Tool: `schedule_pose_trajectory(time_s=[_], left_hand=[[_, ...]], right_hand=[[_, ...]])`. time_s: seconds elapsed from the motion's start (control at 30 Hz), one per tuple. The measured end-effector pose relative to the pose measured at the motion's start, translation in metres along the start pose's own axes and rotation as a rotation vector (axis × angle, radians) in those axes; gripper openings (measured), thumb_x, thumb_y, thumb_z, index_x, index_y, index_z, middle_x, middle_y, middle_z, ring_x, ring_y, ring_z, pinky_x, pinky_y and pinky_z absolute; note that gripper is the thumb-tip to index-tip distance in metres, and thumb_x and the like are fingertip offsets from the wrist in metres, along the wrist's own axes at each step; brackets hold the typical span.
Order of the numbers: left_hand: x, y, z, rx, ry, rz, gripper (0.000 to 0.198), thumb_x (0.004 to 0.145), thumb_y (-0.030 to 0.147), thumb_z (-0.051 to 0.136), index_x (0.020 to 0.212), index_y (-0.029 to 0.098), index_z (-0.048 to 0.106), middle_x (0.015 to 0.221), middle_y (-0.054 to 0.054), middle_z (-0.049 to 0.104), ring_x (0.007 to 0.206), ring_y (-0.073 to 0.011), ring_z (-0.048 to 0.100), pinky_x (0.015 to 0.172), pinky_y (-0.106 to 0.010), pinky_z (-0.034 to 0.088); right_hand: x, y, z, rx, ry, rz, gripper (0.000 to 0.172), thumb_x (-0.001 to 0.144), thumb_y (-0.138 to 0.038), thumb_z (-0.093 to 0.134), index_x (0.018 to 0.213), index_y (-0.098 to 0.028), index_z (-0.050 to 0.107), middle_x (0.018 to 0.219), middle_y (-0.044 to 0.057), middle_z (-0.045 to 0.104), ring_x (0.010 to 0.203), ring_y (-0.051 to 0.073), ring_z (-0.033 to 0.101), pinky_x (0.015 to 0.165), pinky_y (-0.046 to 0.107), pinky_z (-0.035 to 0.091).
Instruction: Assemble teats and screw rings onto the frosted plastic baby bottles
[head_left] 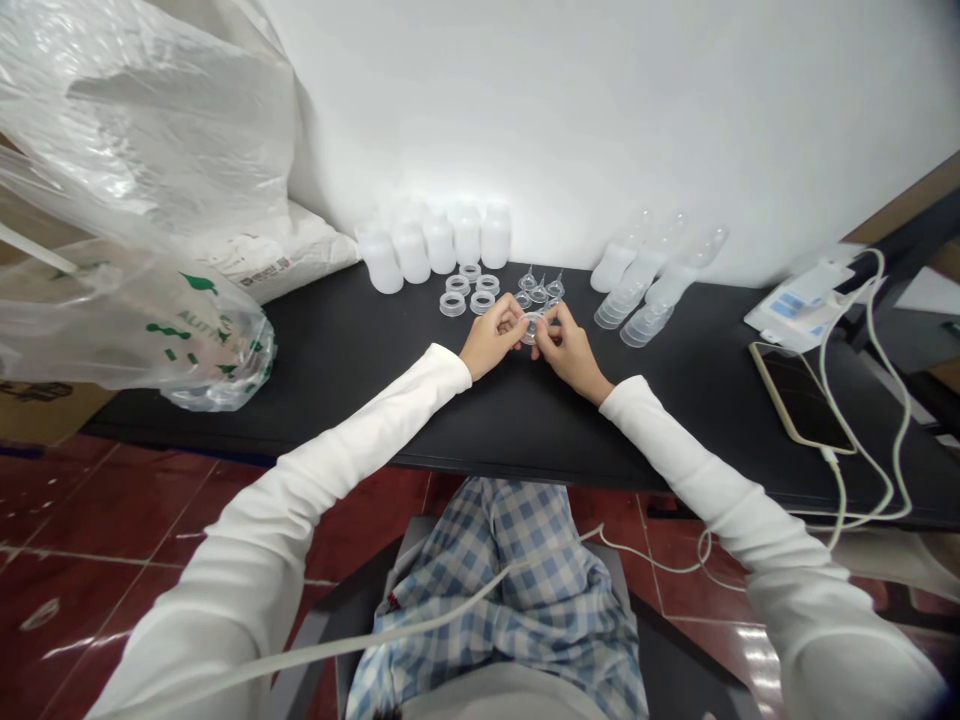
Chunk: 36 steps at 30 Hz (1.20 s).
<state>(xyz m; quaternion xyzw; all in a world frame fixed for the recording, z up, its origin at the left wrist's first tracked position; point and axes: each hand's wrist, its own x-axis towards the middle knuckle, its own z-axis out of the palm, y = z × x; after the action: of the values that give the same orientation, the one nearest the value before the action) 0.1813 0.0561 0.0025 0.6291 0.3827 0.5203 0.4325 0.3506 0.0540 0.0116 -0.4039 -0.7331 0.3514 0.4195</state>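
Note:
Both my hands meet over the black table. My left hand [491,340] pinches the left side of a clear screw ring [533,317], and my right hand [570,350] pinches its right side. Something clear shows inside the ring, but I cannot make out what. Just behind my fingers stand several clear bottle teats [538,291], tips up. Several loose screw rings [470,287] lie flat to the left of them. Behind those rings is a row of several frosted baby bottles [440,245] against the wall. Several clear domed caps [641,280] are at the back right.
A plastic bag [202,320] and a white sack [285,255] take up the left end of the table [420,420]. At right lie a charging phone [801,395], a white-and-blue packet [806,300] and looped white cables [900,400]. Another cable [450,605] crosses my lap.

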Motion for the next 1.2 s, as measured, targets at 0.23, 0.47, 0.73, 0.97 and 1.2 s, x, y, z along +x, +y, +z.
schedule_pose_trajectory(time_s=[0.23, 0.47, 0.73, 0.97, 1.2], left_hand=[[0.0011, -0.0041, -0.0009, -0.024, 0.013, -0.028, 0.040, 0.086, 0.052, 0.077, 0.083, 0.023, 0.049, 0.063, 0.005, 0.058, 0.051, -0.0098, 0.055, 0.057, -0.027, 0.047], [-0.0009, -0.0023, 0.0023, -0.032, -0.005, -0.019, 0.035, 0.089, 0.047, 0.073, 0.088, 0.022, 0.048, 0.064, 0.006, 0.058, 0.054, -0.0088, 0.058, 0.055, -0.023, 0.046], [-0.0014, -0.0012, 0.0015, 0.050, -0.051, 0.006, 0.021, 0.094, 0.036, 0.066, 0.100, 0.020, 0.055, 0.065, 0.007, 0.058, 0.055, -0.0075, 0.060, 0.057, -0.020, 0.048], [-0.0020, 0.0036, -0.0002, 0.132, -0.032, 0.055, 0.010, 0.092, 0.019, 0.062, 0.091, 0.021, 0.052, 0.061, 0.008, 0.055, 0.055, -0.0091, 0.055, 0.059, -0.022, 0.043], [-0.0015, 0.0008, 0.0005, 0.150, 0.002, 0.071, 0.012, 0.089, 0.013, 0.062, 0.093, 0.021, 0.054, 0.064, 0.008, 0.049, 0.056, -0.0089, 0.051, 0.059, -0.022, 0.041]], right_hand=[[-0.0001, 0.0003, -0.0001, -0.086, 0.025, -0.026, 0.042, 0.097, -0.067, 0.048, 0.088, -0.026, 0.043, 0.058, -0.005, 0.059, 0.052, 0.014, 0.054, 0.062, 0.030, 0.041], [0.0007, 0.0032, -0.0020, -0.110, 0.056, -0.050, 0.035, 0.096, -0.057, 0.054, 0.088, -0.024, 0.047, 0.063, -0.006, 0.055, 0.055, 0.012, 0.050, 0.061, 0.028, 0.038], [0.0017, 0.0052, -0.0027, -0.029, 0.064, -0.061, 0.032, 0.093, -0.051, 0.059, 0.083, -0.024, 0.046, 0.059, -0.007, 0.049, 0.052, 0.010, 0.047, 0.056, 0.025, 0.035], [0.0021, 0.0047, -0.0009, -0.079, 0.060, -0.097, 0.026, 0.093, -0.045, 0.058, 0.084, -0.024, 0.046, 0.057, -0.009, 0.044, 0.052, 0.010, 0.040, 0.055, 0.025, 0.033], [0.0019, 0.0050, 0.0009, -0.079, 0.039, -0.123, 0.031, 0.095, -0.052, 0.059, 0.088, -0.024, 0.046, 0.062, -0.008, 0.045, 0.054, 0.010, 0.040, 0.056, 0.026, 0.033]])
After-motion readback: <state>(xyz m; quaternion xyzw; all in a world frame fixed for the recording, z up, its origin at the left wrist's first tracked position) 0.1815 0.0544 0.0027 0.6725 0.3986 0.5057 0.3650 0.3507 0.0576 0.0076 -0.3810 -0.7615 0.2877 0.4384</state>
